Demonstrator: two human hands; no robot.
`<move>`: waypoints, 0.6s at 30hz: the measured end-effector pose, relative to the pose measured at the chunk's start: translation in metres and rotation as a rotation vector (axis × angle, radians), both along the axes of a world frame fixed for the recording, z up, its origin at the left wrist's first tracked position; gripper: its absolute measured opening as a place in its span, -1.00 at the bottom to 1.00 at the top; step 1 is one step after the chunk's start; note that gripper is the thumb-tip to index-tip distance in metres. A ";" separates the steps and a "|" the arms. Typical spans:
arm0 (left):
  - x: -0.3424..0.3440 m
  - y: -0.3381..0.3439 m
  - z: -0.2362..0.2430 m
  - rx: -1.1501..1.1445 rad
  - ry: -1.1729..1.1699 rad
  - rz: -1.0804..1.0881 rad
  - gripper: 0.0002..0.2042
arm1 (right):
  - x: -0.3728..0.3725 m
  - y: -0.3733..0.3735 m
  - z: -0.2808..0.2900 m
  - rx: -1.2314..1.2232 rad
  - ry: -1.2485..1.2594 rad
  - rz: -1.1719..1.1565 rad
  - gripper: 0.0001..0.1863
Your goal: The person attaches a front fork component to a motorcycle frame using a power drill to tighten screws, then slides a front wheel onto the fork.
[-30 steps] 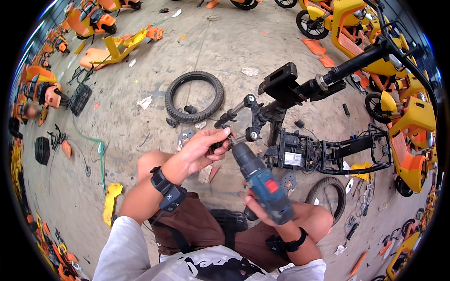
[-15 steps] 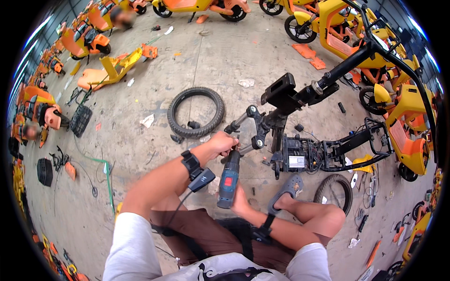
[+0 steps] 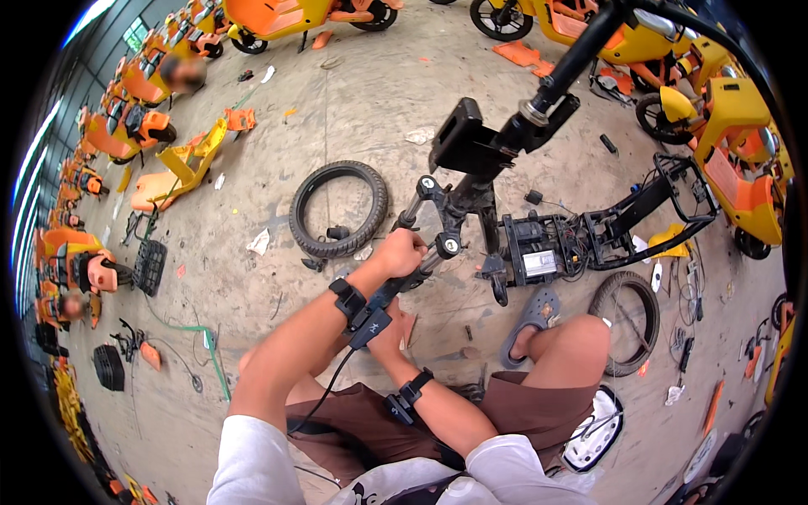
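Observation:
My left hand (image 3: 399, 252) is closed at the lower ends of the scooter's front fork (image 3: 442, 217); what its fingers hold, if anything, is hidden. Just below it, my right hand (image 3: 387, 335) grips a dark blue power drill (image 3: 387, 295), mostly covered by my left wrist and the black box strapped there. The drill's tip is out of sight behind my left hand. The fork belongs to a stripped black scooter frame (image 3: 656, 202), tilted so its steering column (image 3: 528, 114) runs up to the right.
A loose tyre (image 3: 300, 189) lies left of the fork, and another tyre (image 3: 644, 364) lies right of my clog (image 3: 532, 324). A yellow body panel (image 3: 198, 164) and a black basket (image 3: 150, 268) are at left. Yellow-orange scooters (image 3: 724, 168) stand around the edges.
Both hands have shifted slightly left with the drill, which has swung behind my left wrist. My head view has turned, and a white-and-black piece now shows by my right knee.

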State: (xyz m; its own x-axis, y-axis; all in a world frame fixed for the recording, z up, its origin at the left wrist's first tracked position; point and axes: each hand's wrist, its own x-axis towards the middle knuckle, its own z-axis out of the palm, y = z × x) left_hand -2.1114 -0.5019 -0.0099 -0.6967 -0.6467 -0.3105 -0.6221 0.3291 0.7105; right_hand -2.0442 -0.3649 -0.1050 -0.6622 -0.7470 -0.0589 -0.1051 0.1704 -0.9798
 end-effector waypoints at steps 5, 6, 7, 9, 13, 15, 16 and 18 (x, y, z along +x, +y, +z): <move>0.011 -0.003 -0.002 -0.169 -0.080 -0.016 -0.80 | 0.013 -0.009 0.013 -0.105 0.002 0.003 -0.63; 0.009 -0.002 0.000 -0.207 -0.102 -0.031 -0.80 | 0.016 -0.015 0.009 -0.093 -0.061 -0.017 -0.61; 0.006 -0.001 0.001 -0.244 -0.124 -0.046 -0.81 | 0.020 -0.024 0.006 -0.082 -0.123 -0.037 -0.60; 0.000 0.005 0.008 -0.339 -0.151 -0.053 -0.81 | 0.027 -0.040 0.002 -0.058 -0.196 -0.091 -0.51; -0.010 0.009 0.011 -0.411 -0.173 -0.051 -0.81 | 0.030 -0.055 0.005 -0.057 -0.269 -0.122 -0.48; -0.010 0.006 0.011 -0.452 -0.126 -0.064 -0.81 | 0.030 -0.060 0.006 -0.052 -0.273 -0.126 -0.48; -0.011 0.005 0.010 -0.439 -0.126 -0.068 -0.82 | 0.031 -0.061 0.007 -0.050 -0.274 -0.131 -0.48; -0.013 0.004 0.010 -0.419 -0.124 -0.068 -0.82 | 0.031 -0.063 0.009 -0.053 -0.277 -0.134 -0.47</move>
